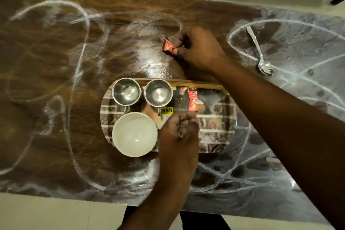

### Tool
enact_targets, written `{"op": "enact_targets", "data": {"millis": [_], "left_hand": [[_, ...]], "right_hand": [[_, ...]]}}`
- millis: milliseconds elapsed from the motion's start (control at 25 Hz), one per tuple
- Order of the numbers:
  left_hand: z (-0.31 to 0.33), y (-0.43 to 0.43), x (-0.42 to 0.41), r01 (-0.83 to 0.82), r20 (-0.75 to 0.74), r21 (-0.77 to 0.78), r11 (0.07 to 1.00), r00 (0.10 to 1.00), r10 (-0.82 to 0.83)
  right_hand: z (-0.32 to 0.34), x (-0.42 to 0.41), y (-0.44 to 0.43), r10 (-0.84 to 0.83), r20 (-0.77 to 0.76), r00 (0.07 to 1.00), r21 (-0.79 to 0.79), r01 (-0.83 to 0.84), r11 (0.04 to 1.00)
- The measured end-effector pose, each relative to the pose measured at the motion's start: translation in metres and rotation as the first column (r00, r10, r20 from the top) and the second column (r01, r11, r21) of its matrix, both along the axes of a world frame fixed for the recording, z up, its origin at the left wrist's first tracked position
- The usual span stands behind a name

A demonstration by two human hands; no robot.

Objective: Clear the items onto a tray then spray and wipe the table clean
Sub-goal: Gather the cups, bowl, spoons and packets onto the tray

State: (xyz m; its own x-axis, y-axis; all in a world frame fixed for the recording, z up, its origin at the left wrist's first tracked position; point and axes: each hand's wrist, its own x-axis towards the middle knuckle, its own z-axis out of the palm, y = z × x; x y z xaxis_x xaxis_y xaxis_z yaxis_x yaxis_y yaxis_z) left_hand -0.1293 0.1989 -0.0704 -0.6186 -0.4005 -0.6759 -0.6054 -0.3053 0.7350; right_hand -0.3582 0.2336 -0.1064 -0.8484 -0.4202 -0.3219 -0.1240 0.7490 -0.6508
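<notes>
A shiny steel tray (pixel 220 129) lies at the middle of the brown table (pixel 46 73). On it stand two steel cups (pixel 126 91) (pixel 158 93), a white bowl (pixel 134 134) and a red sachet (pixel 193 100). Beyond the tray, my right hand (pixel 197 48) pinches a second red sachet (pixel 168 47) just above the tabletop. My left hand (pixel 179 130) hovers over the tray's middle with fingers loosely curled, holding nothing. A steel spoon (pixel 261 56) lies on the table at the right.
White smeared streaks and loops cover the tabletop. A yellow price sticker (pixel 166 110) sits on the tray near the right cup. A wooden stick-like piece (pixel 179 82) lies along the tray's far rim. Pale floor shows beyond the table edges.
</notes>
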Motion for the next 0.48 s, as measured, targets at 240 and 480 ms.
{"op": "enact_targets", "data": {"millis": [240,480], "left_hand": [[-0.008,0.024,-0.016,-0.073,-0.095,0.029,0.997,0.993,0.076],[-0.036,0.057,-0.01,-0.03,0.069,-0.033,0.999,0.997,0.032]], "right_hand": [[0.049,0.027,0.105,0.1,0.331,0.938,-0.284,-0.002,0.959],[0.042,0.044,0.13,0.372,0.254,0.893,0.066,-0.4,0.914]]}}
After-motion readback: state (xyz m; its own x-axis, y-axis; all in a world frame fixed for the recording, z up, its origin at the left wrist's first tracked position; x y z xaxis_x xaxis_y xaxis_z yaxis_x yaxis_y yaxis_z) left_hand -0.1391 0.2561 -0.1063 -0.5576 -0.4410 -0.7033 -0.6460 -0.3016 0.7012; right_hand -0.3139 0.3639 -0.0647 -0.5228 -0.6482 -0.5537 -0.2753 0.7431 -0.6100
